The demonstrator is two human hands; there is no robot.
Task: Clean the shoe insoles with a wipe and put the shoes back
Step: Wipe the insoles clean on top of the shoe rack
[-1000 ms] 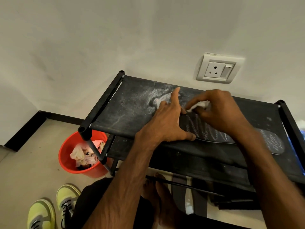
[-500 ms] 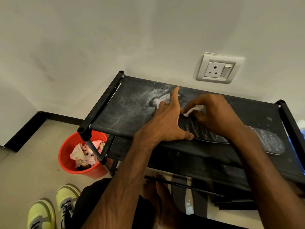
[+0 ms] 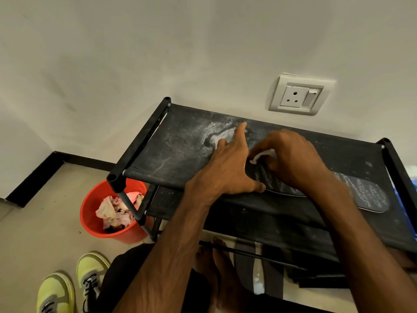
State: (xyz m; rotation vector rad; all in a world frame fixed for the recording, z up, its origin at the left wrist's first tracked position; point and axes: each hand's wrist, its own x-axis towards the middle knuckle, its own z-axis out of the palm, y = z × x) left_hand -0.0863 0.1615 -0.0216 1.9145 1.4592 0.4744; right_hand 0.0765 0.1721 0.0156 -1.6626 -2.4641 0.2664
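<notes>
A dark patterned insole lies flat on the top shelf of a black shoe rack, its heel end toward the right. My right hand pinches a small white wipe and presses it on the insole's toe end. My left hand lies flat with straight fingers at the toe end, thumb on the insole's near edge. A pair of yellow-green sneakers stands on the floor at the lower left.
A red bucket with crumpled used wipes sits on the floor beside the rack's left leg. A wall socket is above the rack. Sandals and my bare feet show below the rack. The shelf fabric is dusty.
My right hand with the wipe has slid left along the insole toward its toe end, uncovering more of the heel part. My left hand has stayed in place.
</notes>
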